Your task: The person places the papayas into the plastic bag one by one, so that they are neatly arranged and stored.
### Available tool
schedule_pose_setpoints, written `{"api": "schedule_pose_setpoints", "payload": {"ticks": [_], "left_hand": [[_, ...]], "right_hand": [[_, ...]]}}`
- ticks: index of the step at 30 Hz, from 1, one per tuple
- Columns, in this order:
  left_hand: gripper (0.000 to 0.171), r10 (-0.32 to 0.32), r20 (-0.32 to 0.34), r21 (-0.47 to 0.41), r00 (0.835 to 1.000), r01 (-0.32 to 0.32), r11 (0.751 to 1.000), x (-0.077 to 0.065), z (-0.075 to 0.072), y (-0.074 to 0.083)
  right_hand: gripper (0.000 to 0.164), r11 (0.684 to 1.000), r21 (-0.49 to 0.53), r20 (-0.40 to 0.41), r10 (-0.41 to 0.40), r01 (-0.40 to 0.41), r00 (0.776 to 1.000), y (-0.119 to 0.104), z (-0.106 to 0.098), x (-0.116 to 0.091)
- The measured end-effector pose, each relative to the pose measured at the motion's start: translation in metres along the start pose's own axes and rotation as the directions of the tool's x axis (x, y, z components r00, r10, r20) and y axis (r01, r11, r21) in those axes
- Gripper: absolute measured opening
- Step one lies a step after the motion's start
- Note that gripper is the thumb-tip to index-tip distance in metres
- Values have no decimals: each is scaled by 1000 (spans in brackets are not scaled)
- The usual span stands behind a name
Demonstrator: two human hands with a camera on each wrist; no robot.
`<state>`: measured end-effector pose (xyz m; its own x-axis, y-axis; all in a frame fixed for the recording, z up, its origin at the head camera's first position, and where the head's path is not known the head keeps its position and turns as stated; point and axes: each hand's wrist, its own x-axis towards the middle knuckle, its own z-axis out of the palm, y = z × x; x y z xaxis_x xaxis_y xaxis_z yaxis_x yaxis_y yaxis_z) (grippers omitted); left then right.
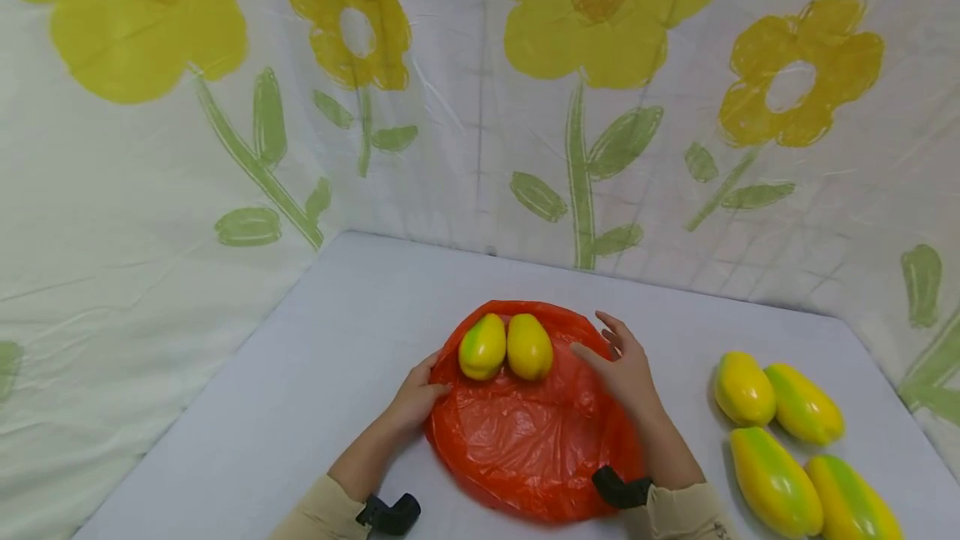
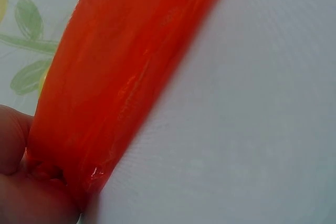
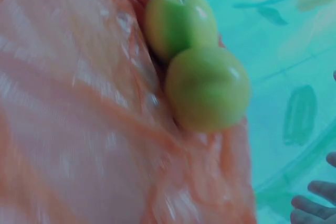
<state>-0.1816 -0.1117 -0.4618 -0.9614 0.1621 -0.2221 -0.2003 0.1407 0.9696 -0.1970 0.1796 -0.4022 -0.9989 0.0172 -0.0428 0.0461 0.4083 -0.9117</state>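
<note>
A red plastic bag lies spread on the table with its mouth wide. Two yellow-green fruits that look like papayas, one on the left and one on the right, rest side by side in its far part. My left hand pinches the bag's left edge; thumb and finger close on the red plastic in the left wrist view. Over the bag's right side, my right hand holds nothing, its fingers spread. The right wrist view shows its fingertips apart from the two papayas.
Several more papayas lie on the white table to the right of the bag. Behind the table hangs a white curtain printed with yellow flowers. Each wrist wears a black camera mount.
</note>
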Motion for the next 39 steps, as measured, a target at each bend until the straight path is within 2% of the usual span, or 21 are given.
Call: {"api": "schedule_pose_setpoints", "payload": {"ticks": [3,7,11,16,19,23,27,29,34,37,39], "left_hand": [[58,0,-4,12,1000,0,1000,0,1,-1],[58,0,-8,8,1000,0,1000,0,2,-1],[58,-12,-16,10,1000,12,1000,1,1,-1],[59,-17,-22,8,1000,17,1000,1,0,-1],[59,-19,-25,3,1000,19,1000,1,1,-1],[58,-15,-23,4,1000,15,1000,0,2,0],[58,-13,-15,-2,1000,13,1000,-1,2,0],[58,-13,-15,-6,1000,13,1000,-1,1,0],[57,-4,-15,-19,1000,4,1000,0,1,0],[57,0,-13,-27,1000,0,1000,0,2,0],[57,0,-15,-27,1000,0,1000,-1,2,1]], "right_hand": [[70,998,-60,-28,-13,11,1000,1,-16,-11],[75,991,-130,-52,10,-17,999,8,-37,-27],[78,987,-154,-98,20,-35,995,18,-57,-44],[84,983,-158,-154,70,-95,985,24,-83,-64],[86,973,-161,-205,131,-166,970,34,-97,-73],[89,955,-160,-291,196,-249,936,50,-111,-84],[92,939,-160,-322,243,-305,915,59,-118,-99],[92,922,-174,-353,269,-346,896,64,-120,-106],[95,875,-139,-455,359,-463,815,80,-123,-121],[102,833,-124,-457,433,-538,777,89,-126,-127],[105,809,-126,-452,468,-574,759,92,-128,-129]]}}
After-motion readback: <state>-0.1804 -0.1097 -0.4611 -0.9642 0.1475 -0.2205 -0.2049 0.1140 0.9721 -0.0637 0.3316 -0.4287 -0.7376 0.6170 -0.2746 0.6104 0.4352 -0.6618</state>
